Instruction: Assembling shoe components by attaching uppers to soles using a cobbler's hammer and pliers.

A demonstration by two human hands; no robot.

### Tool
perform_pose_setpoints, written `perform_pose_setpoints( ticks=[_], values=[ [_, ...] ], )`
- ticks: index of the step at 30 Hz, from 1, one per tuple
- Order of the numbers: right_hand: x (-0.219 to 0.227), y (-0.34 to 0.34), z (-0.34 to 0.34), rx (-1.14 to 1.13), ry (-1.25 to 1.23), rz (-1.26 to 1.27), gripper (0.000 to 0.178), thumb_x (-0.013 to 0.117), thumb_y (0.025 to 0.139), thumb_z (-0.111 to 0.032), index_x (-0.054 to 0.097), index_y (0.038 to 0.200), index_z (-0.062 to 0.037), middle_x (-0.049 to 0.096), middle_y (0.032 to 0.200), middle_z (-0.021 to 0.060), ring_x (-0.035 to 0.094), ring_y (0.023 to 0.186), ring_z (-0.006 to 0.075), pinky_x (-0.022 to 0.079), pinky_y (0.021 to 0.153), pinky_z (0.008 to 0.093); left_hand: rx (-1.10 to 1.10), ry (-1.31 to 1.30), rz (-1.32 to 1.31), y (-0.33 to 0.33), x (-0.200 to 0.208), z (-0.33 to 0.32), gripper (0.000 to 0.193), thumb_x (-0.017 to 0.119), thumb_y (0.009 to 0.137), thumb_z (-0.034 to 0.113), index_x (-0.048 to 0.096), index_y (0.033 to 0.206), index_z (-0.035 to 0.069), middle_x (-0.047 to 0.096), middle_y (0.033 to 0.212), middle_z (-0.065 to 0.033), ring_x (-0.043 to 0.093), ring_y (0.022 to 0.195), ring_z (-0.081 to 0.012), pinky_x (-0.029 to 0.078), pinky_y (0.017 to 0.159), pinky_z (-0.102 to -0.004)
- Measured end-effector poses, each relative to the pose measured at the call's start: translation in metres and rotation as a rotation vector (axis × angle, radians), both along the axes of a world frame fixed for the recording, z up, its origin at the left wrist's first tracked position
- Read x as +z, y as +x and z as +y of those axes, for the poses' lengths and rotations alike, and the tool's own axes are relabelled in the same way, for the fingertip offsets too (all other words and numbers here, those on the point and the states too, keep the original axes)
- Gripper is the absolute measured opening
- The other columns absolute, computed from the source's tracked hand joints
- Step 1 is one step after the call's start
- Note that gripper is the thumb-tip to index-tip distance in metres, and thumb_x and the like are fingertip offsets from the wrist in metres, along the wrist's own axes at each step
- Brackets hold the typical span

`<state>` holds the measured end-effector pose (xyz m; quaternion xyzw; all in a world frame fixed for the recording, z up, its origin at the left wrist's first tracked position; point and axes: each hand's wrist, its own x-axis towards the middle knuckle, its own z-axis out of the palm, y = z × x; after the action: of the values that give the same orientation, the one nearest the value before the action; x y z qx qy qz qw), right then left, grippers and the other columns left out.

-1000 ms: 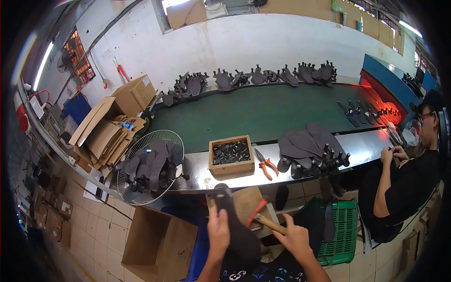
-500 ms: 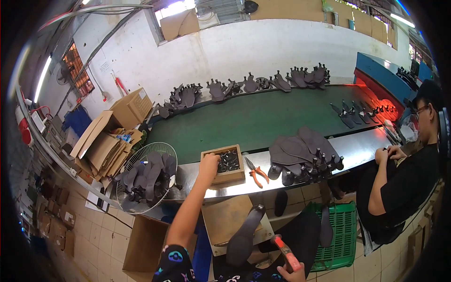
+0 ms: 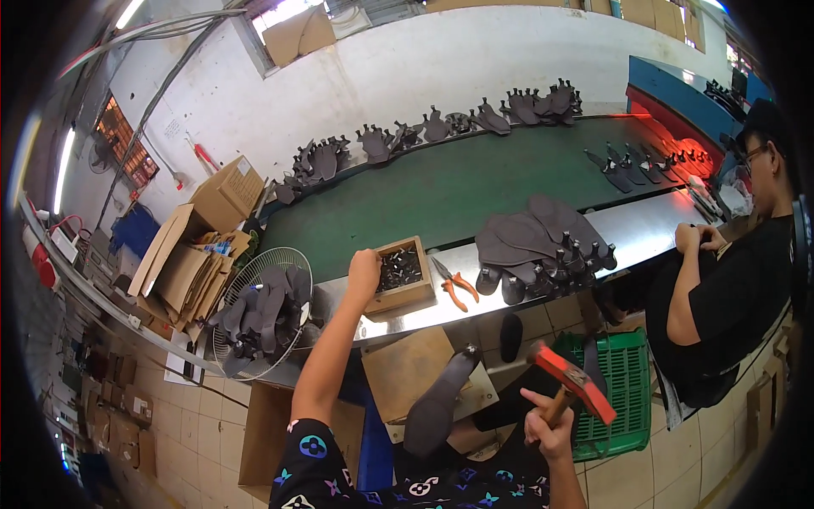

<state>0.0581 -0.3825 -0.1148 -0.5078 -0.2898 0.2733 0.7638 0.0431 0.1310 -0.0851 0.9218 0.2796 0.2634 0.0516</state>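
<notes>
My left hand [image 3: 365, 271] is at the left rim of a wooden box [image 3: 405, 297] of small dark pieces. Its fingers are curled together, and what they hold, if anything, is hidden. In my right hand [image 3: 549, 431] is a hammer [image 3: 573, 382] with a red head and a wooden handle, held up with the index finger stretched out. Between my arms, a dark shoe sole with a heel [image 3: 439, 403] lies over a tan board [image 3: 411, 369] near my lap. Orange-handled pliers [image 3: 458, 284] rest on the metal ledge, right of the box.
A pile of dark soles [image 3: 530, 246] lies on the ledge beside the green conveyor belt [image 3: 407, 195]. More soles fill a wire basket [image 3: 250, 297] at left, near folded cardboard [image 3: 182, 276]. A green crate [image 3: 623, 394] stands at lower right. At far right sits a co-worker [image 3: 721, 297].
My left hand has drawn back from inside the box to its left rim. My right hand has lifted the hammer and turned its head to the right. The whole view has shifted slightly.
</notes>
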Motion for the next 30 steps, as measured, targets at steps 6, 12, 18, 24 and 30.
perform_pose_setpoints(
  ticks=[6,12,18,24,30],
  values=[
    [0.051,-0.001,0.006,-0.03,0.167,0.08,0.037,0.064,0.098,-0.012,0.057,0.13,0.0046,0.069,0.078,0.0161,0.054,0.045,0.0108,0.044,0.045,0.0222,-0.25,-1.026,-0.719,-0.039,0.057,-0.116,0.038,0.071,0.089,0.003,0.06,0.124,-0.004,0.071,0.085,-0.0097,0.067,0.076,-0.0124,0.055,0.068,-0.0269],
    [0.11,0.012,0.055,0.064,0.089,0.012,0.038,0.068,0.095,-0.016,0.061,0.128,0.0014,0.072,0.093,0.0177,0.053,0.047,0.0066,0.043,0.044,0.0192,-0.442,-1.204,-0.737,-0.107,0.131,-0.286,0.026,0.07,0.09,-0.002,0.068,0.115,-0.007,0.071,0.088,-0.0117,0.068,0.077,-0.0157,0.056,0.069,-0.0273],
    [0.123,-0.005,0.074,0.236,0.103,-0.021,0.041,0.076,0.089,-0.01,0.063,0.127,-0.0013,0.066,0.12,0.0137,0.056,0.06,0.0045,0.045,0.053,0.0186,-0.519,-1.399,-0.727,-0.131,0.141,-0.33,0.029,0.068,0.091,-0.004,0.065,0.12,-0.005,0.071,0.096,-0.0156,0.07,0.079,-0.0188,0.058,0.069,-0.0275],
    [0.121,-0.02,0.066,0.071,0.206,-0.005,0.031,0.076,0.087,-0.006,0.067,0.115,0.0038,0.067,0.115,0.0182,0.059,0.061,0.0065,0.047,0.052,0.0199,-0.554,-1.767,-0.693,-0.129,0.113,-0.329,0.022,0.067,0.092,-0.003,0.065,0.114,-0.005,0.07,0.093,-0.0158,0.07,0.077,-0.0198,0.059,0.064,-0.0294],
    [0.102,-0.02,0.057,-0.04,0.01,0.023,0.023,0.067,0.095,-0.01,0.065,0.113,0.0033,0.072,0.102,0.0219,0.061,0.056,0.0106,0.046,0.046,0.019,-0.443,-1.205,-0.46,-0.109,0.069,-0.313,0.02,0.075,0.087,0.006,0.066,0.102,-0.002,0.067,0.094,-0.0114,0.067,0.079,-0.018,0.056,0.066,-0.0283]
  ],
)
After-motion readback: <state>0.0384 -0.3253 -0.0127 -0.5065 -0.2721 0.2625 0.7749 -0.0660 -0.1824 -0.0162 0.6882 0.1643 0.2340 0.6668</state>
